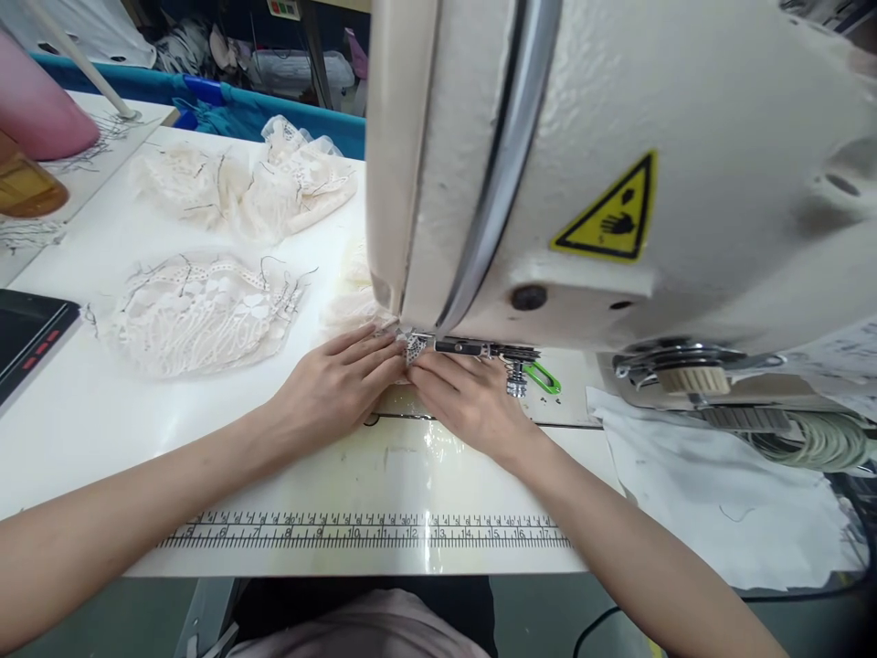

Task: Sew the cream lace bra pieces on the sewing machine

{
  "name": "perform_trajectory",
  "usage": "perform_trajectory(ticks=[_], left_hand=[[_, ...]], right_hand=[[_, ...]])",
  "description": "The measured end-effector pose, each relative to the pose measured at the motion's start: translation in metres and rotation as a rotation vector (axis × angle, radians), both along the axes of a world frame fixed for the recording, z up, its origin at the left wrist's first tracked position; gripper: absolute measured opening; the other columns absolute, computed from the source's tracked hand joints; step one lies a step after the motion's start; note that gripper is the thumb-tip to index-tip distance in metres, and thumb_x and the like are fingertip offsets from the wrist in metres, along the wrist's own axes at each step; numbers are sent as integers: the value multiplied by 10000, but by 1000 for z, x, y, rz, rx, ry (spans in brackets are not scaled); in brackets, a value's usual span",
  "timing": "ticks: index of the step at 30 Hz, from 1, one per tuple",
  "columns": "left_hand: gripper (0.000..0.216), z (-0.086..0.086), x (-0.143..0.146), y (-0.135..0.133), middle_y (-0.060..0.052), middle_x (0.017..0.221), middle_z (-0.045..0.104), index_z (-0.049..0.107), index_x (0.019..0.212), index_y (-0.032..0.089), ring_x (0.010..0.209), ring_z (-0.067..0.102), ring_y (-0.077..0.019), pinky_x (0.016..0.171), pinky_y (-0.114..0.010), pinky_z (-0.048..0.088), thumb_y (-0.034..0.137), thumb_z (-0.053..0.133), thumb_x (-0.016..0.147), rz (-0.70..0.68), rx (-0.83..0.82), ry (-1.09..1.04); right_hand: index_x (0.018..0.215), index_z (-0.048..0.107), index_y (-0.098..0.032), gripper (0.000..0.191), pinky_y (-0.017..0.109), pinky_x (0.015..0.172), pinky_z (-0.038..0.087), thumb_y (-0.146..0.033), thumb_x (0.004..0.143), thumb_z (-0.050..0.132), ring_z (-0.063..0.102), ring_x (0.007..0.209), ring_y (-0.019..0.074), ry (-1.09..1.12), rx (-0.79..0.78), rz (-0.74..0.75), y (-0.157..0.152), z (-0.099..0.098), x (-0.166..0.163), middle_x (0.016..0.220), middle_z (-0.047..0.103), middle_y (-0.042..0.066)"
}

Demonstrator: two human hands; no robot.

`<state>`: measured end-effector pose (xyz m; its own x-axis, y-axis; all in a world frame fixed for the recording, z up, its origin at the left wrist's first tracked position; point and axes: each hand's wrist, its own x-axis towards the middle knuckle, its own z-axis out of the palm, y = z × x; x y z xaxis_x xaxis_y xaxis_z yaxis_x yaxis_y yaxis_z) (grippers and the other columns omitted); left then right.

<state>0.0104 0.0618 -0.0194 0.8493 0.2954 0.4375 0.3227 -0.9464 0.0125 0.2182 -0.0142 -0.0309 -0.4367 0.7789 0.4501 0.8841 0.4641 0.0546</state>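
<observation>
White lace fabric [416, 347] lies under the front of the sewing machine [699, 119], at the needle area. My left hand [343, 384] rests flat on it from the left, fingers stretched out and close together. From the right, my right hand [472, 397] has its fingers bent on the lace beside the metal presser parts [466, 346], pinching its edge. The fingertips of both hands almost meet. Part of the pale fabric [353, 306] spreads beyond my left hand. The machine head hides the needle, and both thumbs are mostly out of sight.
Two lace heaps with dark thread ends, one nearer [206, 315] and one farther [247, 187], lie on the left. A black device [34, 334] sits at the left edge. Near my right hand are a green tool [544, 377] and a white cloth [719, 512]. A printed ruler [370, 532] runs along the front.
</observation>
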Motion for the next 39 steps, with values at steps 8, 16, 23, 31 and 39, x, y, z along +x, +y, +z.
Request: perform_trajectory(ticks=[8, 16, 23, 31, 39], left_hand=[[226, 2, 4, -4, -113, 1134, 729, 621, 985, 140, 1097, 687, -221, 1023, -378, 545, 46, 434, 899, 24, -51, -77], [273, 3, 5, -6, -138, 1244, 678, 600, 1047, 123, 1192, 634, -224, 1083, -378, 490, 11, 414, 881, 61, 1, -108], [336, 1, 2, -1, -103, 1272, 665, 612, 1211, 112, 1231, 606, -235, 1070, -400, 492, 84, 416, 940, -10, 62, -23], [364, 3, -2, 3, -103, 1232, 683, 657, 1174, 86, 1178, 642, -234, 1055, -429, 503, 100, 364, 958, -54, 58, 31], [369, 4, 0, 3, -97, 1242, 679, 661, 1170, 93, 1186, 637, -239, 1067, -447, 495, 98, 372, 940, -42, 44, 54]], right_hand=[[998, 606, -220, 103, 255, 677, 409, -194, 943, 522, 639, 810, 120, 259, -156, 4, 2, 0, -1, 924, 716, -17], [1025, 670, -252, 139, 257, 645, 424, -250, 959, 547, 651, 812, 117, 320, -172, 18, 3, -5, 1, 1087, 702, 2], [912, 666, -229, 164, 248, 705, 443, -127, 931, 538, 641, 870, 109, 298, -116, 140, 3, 2, 0, 921, 721, -38], [883, 678, -238, 213, 252, 684, 445, -79, 905, 538, 630, 846, 109, 213, -31, 123, 2, 4, -3, 877, 734, -52], [895, 673, -234, 215, 244, 677, 445, -69, 906, 534, 631, 842, 103, 187, -17, 127, 3, 3, -2, 880, 733, -51]])
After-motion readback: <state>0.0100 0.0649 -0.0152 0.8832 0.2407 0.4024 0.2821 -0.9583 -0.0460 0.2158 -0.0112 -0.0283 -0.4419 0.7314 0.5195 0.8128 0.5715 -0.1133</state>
